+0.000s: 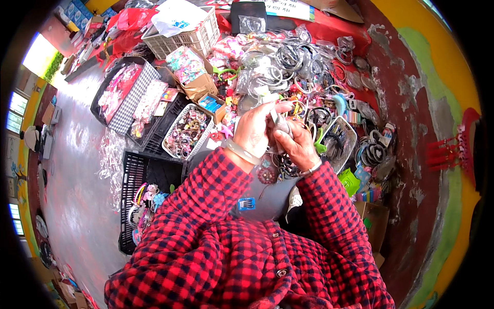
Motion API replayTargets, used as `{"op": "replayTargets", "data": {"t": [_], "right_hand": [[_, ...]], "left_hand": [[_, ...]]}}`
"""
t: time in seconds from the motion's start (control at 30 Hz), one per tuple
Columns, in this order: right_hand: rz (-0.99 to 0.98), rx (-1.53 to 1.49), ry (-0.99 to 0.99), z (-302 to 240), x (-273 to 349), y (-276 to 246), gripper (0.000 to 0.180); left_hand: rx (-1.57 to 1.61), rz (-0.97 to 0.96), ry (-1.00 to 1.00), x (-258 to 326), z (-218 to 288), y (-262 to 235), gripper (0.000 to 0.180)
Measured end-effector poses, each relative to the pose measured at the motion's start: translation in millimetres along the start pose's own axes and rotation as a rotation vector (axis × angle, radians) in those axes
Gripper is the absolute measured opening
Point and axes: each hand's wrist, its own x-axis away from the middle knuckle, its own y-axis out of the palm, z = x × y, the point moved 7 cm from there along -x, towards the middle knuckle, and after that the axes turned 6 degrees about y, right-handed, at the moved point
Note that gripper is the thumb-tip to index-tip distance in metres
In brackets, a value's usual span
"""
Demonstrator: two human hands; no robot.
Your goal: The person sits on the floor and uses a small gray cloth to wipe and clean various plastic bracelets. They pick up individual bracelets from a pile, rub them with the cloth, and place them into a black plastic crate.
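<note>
My left hand and my right hand meet in front of my chest. Between them is a small pale greyish strip, partly hidden by the fingers; its kind does not show clearly. The right thumb and fingers pinch its lower end, while the left fingers curl round its upper part. A pale bangle circles my left wrist. Below the hands, near my lap, lies a round dark-red beaded piece. A small blue card rests on my grey trouser leg.
Ahead spreads a heap of bagged hairbands and hoops. A white basket of small hair ties stands left, a white basket with black bands right. A black crate holds flowered headbands. The worn red wall is at right.
</note>
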Motion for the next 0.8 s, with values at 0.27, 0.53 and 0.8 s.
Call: {"op": "replayTargets", "data": {"t": [0.27, 0.53, 0.8], "right_hand": [[-0.129, 0.224, -0.083, 5, -10, -1, 0.015], [0.14, 0.354, -0.179, -7, 7, -13, 0.022], [0.351, -0.033, -0.034, 29, 21, -20, 0.03]], "left_hand": [[-0.093, -0.061, 0.104, -2, 30, 7, 0.029], [0.022, -0.171, -0.074, -13, -6, -2, 0.03], [0.096, -0.178, -0.149, -8, -41, 15, 0.031]]}}
